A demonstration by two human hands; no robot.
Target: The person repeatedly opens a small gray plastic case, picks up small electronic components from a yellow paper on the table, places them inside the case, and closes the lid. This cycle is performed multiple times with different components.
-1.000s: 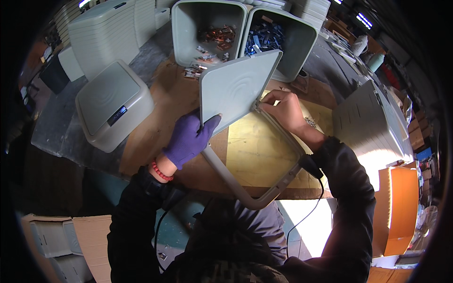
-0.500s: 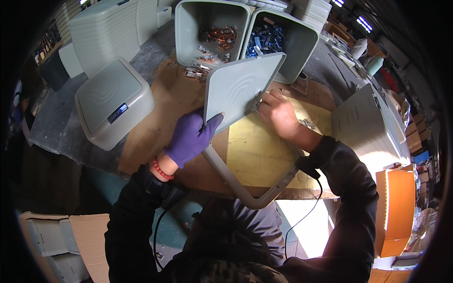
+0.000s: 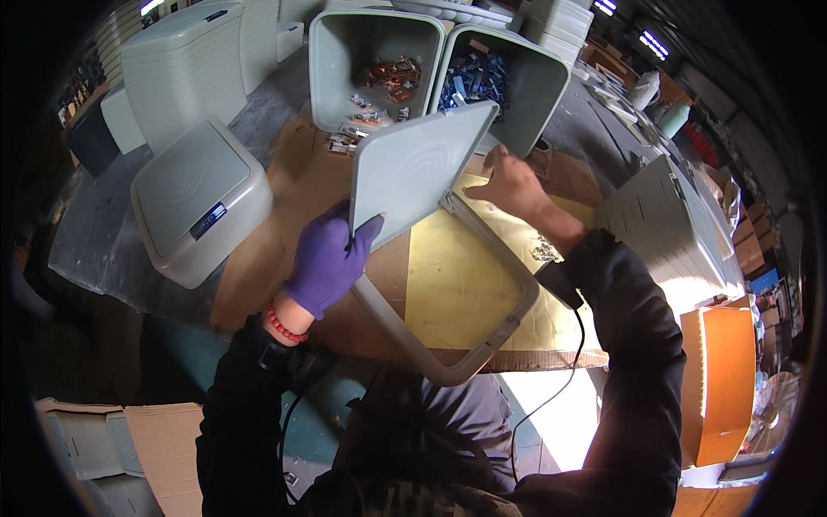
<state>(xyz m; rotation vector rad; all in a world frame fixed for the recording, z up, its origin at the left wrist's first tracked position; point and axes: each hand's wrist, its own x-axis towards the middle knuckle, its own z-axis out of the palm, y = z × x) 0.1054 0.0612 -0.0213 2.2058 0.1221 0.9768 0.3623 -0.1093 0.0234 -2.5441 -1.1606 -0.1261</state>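
Observation:
My left hand (image 3: 334, 261), in a purple glove, is closed on the lower left corner of a flat pale grey lid panel (image 3: 422, 172). The panel stands tilted up from a grey rectangular lid frame (image 3: 401, 332) with rounded corners, which lies over the table's front edge. Panel and frame meet near a small corner joint (image 3: 448, 203). Just right of that joint my bare right hand (image 3: 519, 191) hovers apart from the panel, thumb and fingers spread, with nothing visible in them. A little pile of small metal parts (image 3: 544, 250) lies beside my right wrist.
Behind the panel stand one grey bin (image 3: 323, 77) with orange-brown pieces and another (image 3: 551, 95) with blue pieces. A finished-looking grey lid (image 3: 185, 194) sits left. At right stands a grey bin (image 3: 650, 220); a yellow sheet (image 3: 435, 293) covers cardboard.
My right hand has come away from the joint, moving slightly up and opening its fingers. My left hand still grips the panel. The whole view has shifted a little.

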